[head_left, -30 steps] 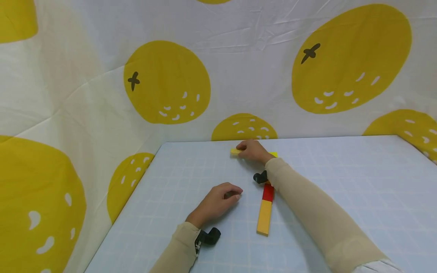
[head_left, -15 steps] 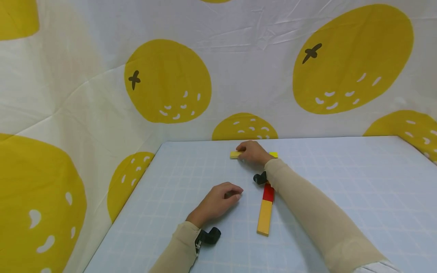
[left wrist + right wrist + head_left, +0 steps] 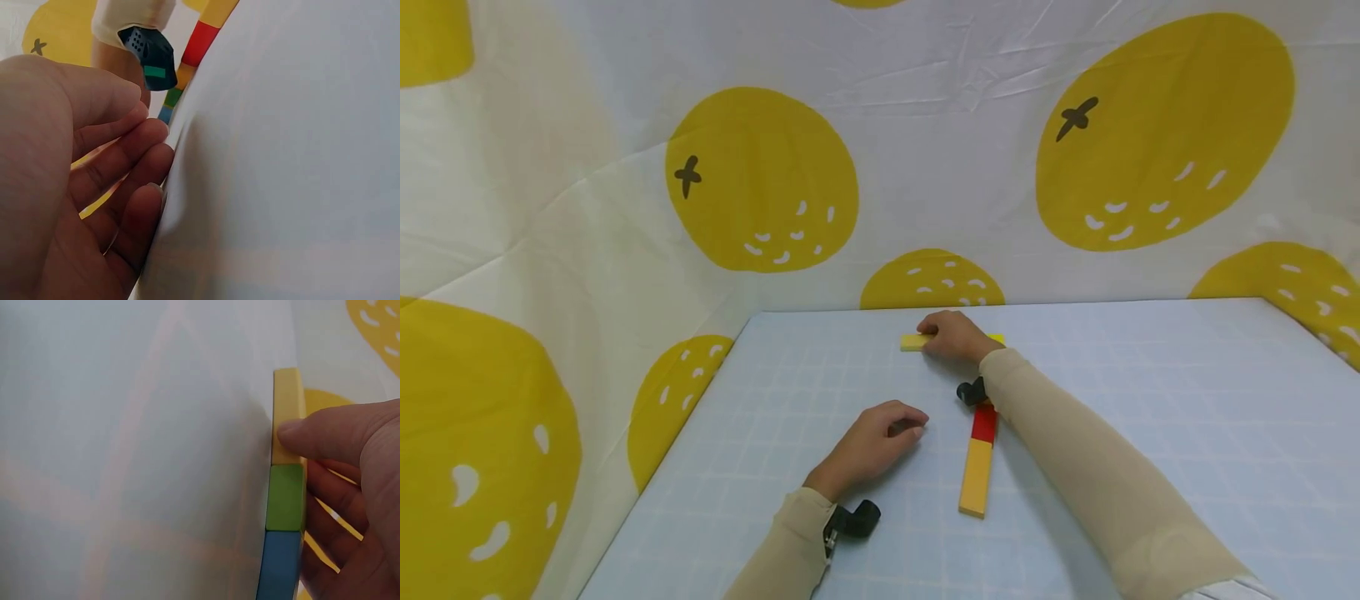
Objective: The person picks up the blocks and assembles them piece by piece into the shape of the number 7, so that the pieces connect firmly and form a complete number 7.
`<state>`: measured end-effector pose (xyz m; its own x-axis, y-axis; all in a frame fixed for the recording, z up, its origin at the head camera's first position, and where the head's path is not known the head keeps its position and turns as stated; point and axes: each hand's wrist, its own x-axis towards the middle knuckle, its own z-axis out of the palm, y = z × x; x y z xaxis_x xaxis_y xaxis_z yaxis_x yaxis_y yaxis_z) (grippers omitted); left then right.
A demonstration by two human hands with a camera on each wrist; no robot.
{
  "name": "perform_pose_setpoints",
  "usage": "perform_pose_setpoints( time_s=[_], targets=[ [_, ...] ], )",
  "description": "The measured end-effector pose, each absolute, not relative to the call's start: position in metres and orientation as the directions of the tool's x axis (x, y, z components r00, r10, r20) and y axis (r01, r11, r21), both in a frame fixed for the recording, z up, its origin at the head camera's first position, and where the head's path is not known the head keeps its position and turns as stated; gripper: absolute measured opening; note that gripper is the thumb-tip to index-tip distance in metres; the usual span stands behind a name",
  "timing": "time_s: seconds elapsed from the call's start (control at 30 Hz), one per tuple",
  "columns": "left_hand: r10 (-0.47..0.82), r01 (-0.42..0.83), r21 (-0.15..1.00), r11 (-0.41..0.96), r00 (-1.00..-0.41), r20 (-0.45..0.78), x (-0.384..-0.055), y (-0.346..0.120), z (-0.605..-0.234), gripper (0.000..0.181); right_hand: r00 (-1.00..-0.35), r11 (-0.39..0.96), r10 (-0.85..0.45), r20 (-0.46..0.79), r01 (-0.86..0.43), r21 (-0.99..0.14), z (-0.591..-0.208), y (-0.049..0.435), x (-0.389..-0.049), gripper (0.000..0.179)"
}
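Note:
At the table's far side, my right hand [image 3: 958,336] pinches a pale yellow block [image 3: 913,342] near its end. In the right wrist view the thumb [image 3: 297,434] presses this block's near face, with the other fingers behind the row. A green block [image 3: 286,497] and a blue block [image 3: 279,565] adjoin it end to end. A bright yellow block [image 3: 997,338] shows right of the hand. My left hand [image 3: 874,439] rests on the table, fingers loosely curled around nothing. To its right lie a long orange-yellow block [image 3: 975,479] and a red block [image 3: 984,423], in line.
The near row runs away under the right sleeve [image 3: 1075,450], which hides part of it. In the left wrist view that row continues with an orange block [image 3: 185,75], a green block [image 3: 173,97] and a blue block [image 3: 165,114]. A fruit-printed cloth [image 3: 917,167] hangs behind the table [image 3: 1150,375].
Slightly more of the pale yellow block shows left of my right fingertips. The head view has shifted a little; my left hand stays in place.

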<state>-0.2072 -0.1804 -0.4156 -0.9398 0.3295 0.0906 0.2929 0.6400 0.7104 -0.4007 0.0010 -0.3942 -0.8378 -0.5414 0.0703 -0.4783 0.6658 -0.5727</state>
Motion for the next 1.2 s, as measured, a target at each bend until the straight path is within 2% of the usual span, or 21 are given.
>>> perform_pose_setpoints(
  time_s=[0.47, 0.83, 1.2],
  targets=[
    [0.334, 0.301, 0.715, 0.631, -0.937, 0.1, -0.207, -0.181, -0.416, 0.022, -0.794, 0.622, -0.593, 0.129, -0.555, -0.553, -0.391, 0.01, -0.396, 0.038],
    [0.334, 0.296, 0.718, 0.63, -0.938, 0.093, -0.208, -0.181, -0.417, 0.022, -0.823, 0.66, -0.562, 0.087, -0.509, -0.552, -0.393, 0.012, -0.398, 0.041],
    [0.338, 0.306, 0.714, 0.63, -0.935, 0.103, -0.207, -0.181, -0.416, 0.022, -0.817, 0.637, -0.565, 0.115, -0.52, -0.569, -0.393, 0.015, -0.395, 0.039]
  ],
)
